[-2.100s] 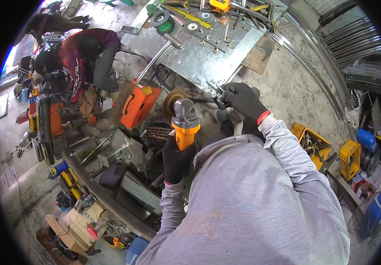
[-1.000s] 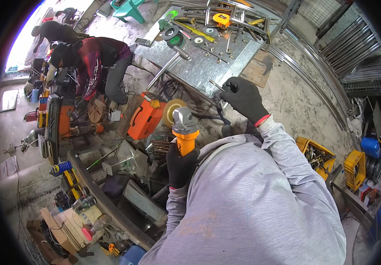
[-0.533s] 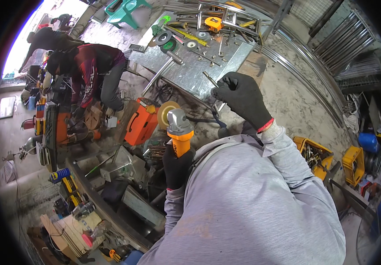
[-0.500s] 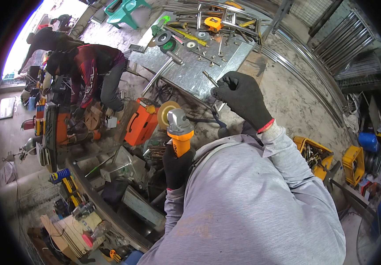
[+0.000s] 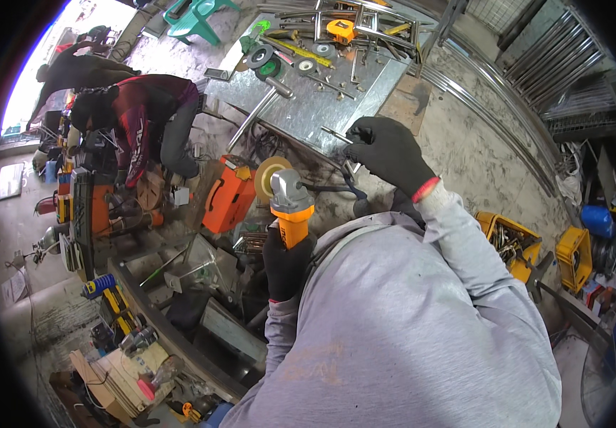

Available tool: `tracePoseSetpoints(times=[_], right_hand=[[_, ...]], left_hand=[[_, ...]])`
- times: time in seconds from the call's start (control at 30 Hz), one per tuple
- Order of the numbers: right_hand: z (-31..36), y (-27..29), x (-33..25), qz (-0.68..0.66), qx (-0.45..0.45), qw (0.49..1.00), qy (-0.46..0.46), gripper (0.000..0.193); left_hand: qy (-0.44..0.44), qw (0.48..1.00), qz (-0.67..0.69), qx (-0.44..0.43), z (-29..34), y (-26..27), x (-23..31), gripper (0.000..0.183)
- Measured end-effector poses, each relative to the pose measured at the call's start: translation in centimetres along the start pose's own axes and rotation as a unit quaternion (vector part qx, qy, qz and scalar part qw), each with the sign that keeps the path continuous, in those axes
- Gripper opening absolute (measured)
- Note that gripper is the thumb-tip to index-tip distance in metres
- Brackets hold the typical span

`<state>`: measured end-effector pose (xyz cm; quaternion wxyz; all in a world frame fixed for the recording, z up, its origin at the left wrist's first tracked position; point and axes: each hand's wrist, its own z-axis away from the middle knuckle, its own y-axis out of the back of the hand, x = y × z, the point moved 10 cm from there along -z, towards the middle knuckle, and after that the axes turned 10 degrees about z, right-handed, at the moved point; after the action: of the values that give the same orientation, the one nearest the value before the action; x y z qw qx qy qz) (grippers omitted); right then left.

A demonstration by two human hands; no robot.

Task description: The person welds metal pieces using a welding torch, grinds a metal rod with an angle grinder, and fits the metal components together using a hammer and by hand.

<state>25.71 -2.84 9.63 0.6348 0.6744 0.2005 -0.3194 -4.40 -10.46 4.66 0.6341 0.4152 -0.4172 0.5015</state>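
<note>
Wrapped round the orange body of an angle grinder (image 5: 293, 207), my left hand (image 5: 286, 267) wears a black glove. The grinder's head points up and away from me, with a tan disc (image 5: 271, 181) on its left side. In a black glove with a red cuff edge, my right hand (image 5: 393, 153) pinches a short, thin metal rod (image 5: 336, 135) that juts out to the left. The rod is apart from the disc, over the near right part of a metal-topped table (image 5: 308, 114). What lies inside the right fist is hidden.
Discs, a yellow tape measure (image 5: 341, 30) and bent steel tubes lie on the table. An orange case (image 5: 228, 192) stands left of the grinder. A co-worker (image 5: 147, 121) bends over at the left. Yellow crates (image 5: 573, 258) sit at the right, and a metal frame (image 5: 172, 335) runs lower left.
My right hand has turned slightly, and the rod now points more to the left and sits a little lower. The grinder stays nearly in place. The co-worker's arm has shifted slightly.
</note>
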Motion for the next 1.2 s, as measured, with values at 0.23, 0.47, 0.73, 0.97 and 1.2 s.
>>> tracePoseSetpoints(times=[0.23, 0.47, 0.73, 0.97, 1.2], right_hand=[[-1.9, -7.1, 4.7, 0.132, 0.001, 0.989, 0.07, 0.022], [-7.3, -9.6, 2.2, 0.279, 0.048, 0.941, 0.185, 0.011], [-7.6, -7.4, 3.4, -0.595, -0.124, 0.794, 0.008, 0.089], [-3.9, -1.0, -0.1, -0.871, -0.228, 0.411, 0.144, 0.116], [-2.8, 0.9, 0.1, -0.853, -0.214, 0.448, 0.159, 0.118]], left_hand=[[-0.004, 1.0, -0.001, -0.003, 0.0, 0.3, -0.2, 0.025], [-0.01, 0.999, -0.032, 0.018, 0.0, 0.7, -0.5, 0.03], [-0.026, 0.998, -0.019, 0.045, 0.3, 0.9, -0.2, 0.033], [0.004, 0.998, 0.018, 0.068, -0.3, 1.4, -1.1, 0.018], [-0.02, 0.999, -0.013, 0.04, -1.2, 0.6, -0.1, 0.021]])
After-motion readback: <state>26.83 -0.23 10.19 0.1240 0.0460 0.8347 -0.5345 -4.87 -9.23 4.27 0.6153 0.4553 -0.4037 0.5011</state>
